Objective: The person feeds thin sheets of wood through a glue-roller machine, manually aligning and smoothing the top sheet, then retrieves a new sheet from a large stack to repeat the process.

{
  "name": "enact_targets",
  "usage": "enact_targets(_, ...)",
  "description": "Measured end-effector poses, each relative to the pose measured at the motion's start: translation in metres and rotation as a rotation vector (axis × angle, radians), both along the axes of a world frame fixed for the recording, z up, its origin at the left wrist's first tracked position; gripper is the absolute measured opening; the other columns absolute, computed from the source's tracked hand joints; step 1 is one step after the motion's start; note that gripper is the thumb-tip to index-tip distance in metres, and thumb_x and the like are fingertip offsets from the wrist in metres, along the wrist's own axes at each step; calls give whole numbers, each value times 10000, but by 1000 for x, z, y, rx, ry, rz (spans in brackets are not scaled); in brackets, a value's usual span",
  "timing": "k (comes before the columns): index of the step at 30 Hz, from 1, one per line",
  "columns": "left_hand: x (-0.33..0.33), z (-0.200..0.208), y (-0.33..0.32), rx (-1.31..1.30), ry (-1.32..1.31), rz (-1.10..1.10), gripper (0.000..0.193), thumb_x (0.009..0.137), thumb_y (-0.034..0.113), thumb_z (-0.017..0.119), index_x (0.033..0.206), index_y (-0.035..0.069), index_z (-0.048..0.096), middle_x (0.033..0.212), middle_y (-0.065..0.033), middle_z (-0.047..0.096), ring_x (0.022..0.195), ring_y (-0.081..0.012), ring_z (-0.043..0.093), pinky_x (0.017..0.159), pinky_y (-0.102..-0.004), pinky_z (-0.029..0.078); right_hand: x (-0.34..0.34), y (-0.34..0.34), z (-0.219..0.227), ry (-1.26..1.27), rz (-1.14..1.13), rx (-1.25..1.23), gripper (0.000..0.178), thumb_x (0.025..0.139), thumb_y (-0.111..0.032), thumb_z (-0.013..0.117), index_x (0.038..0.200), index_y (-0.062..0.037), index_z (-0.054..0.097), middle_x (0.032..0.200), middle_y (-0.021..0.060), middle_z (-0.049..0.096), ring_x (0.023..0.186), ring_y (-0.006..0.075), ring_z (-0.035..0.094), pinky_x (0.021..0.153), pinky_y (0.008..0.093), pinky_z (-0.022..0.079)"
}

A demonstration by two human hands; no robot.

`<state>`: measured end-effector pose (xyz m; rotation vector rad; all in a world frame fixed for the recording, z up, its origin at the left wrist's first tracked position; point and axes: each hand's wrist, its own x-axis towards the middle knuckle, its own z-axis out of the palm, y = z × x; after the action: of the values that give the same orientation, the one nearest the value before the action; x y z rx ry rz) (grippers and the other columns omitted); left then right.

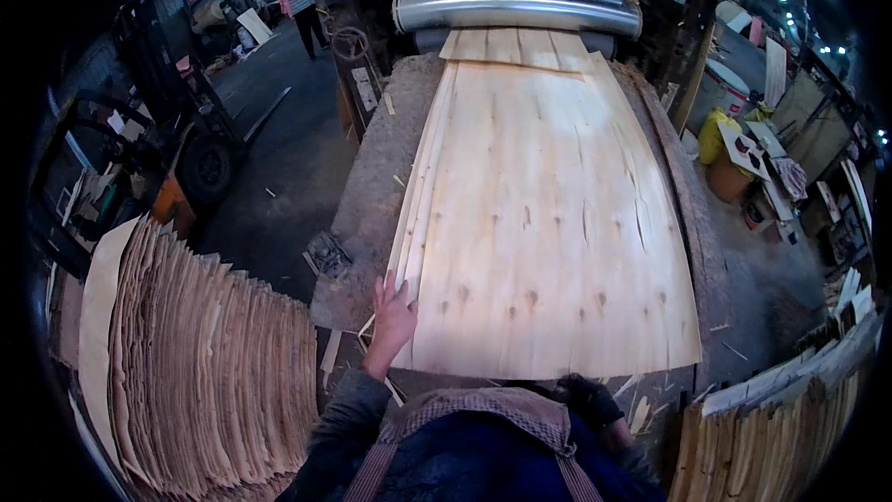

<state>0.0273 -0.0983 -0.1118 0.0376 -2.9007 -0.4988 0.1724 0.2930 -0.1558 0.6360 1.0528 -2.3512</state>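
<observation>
Pale wood veneer: the broad sheet (548,223) lies flat on the near side of the metal roller (520,11), its length running from close by the roller out toward me. Strips of other layers (415,214) show along its left edge; a shorter piece (516,49) crosses its far end, right at the roller. My bare left hand (394,323) is on the sheet's left edge, at the end away from the roller, fingers slightly spread and partly bent – touching, no closed grasp seen. My gloved right hand (590,400) is by the edge farthest from the roller, partly hidden; cannot tell how far open it is or whether it has hold of anything. Progress, my judgement: laying-out done, sheet roughly in line with the roller; left-edge layers not flush. Whether the short piece is caught under the roller – cannot tell. Plenty remains, I judge: a thick veneer stack (214,363) nearer me than the roller, to its left, and another stack (771,437) to its right, their part in this unclear.
</observation>
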Motion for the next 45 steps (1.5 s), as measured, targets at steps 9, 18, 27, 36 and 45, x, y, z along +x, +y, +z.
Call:
enact_targets(9, 0, -6, 4, 562, -89, -90, 439, 764, 95, 593, 1178, -27, 513, 1212, -183, 509, 1201, -310, 398, 978, -409, 336, -19, 9, 10, 192, -54, -21, 286, 906, -251, 491, 940, 16, 588, 825, 119, 621, 788, 242, 600, 754, 361, 485)
enact_targets(18, 10, 107, 29, 1598, -98, -56, 425, 796, -90, 463, 1220, -57, 469, 1081, -130, 605, 920, -152, 601, 816, -257, 472, -12, 11, 29, -83, 87, 218, 236, 913, -233, 485, 935, -26, 597, 767, 111, 629, 631, 194, 581, 606, 283, 464)
enact_targets(27, -37, 16, -2, 904, -119, 128, 540, 820, 69, 536, 1300, -71, 332, 1127, -186, 555, 1012, -253, 561, 859, -327, 451, -132, -13, 48, 282, -107, 231, 261, 885, -260, 534, 822, -16, 599, 687, 89, 608, 609, 170, 583, 566, 265, 487)
enact_targets(36, -25, -20, 23, 250, -144, 121, 704, 764, 221, 628, 1310, -74, 295, 1403, -223, 230, 1306, -334, 229, 1070, -352, 228, -300, -15, 9, 524, -207, -455, 212, 871, -161, 493, 1004, 0, 529, 1065, 201, 574, 1010, 350, 558, 931, 512, 417)
enact_targets(45, -30, -12, -17, 948, -228, 75, 589, 728, -27, 577, 1292, -18, 406, 1337, -155, 396, 1232, -204, 381, 995, -275, 319, -195, -38, 11, 348, 169, -372, 403, 914, -192, 454, 1277, -29, 390, 1230, 227, 484, 1138, 376, 478, 955, 515, 396)
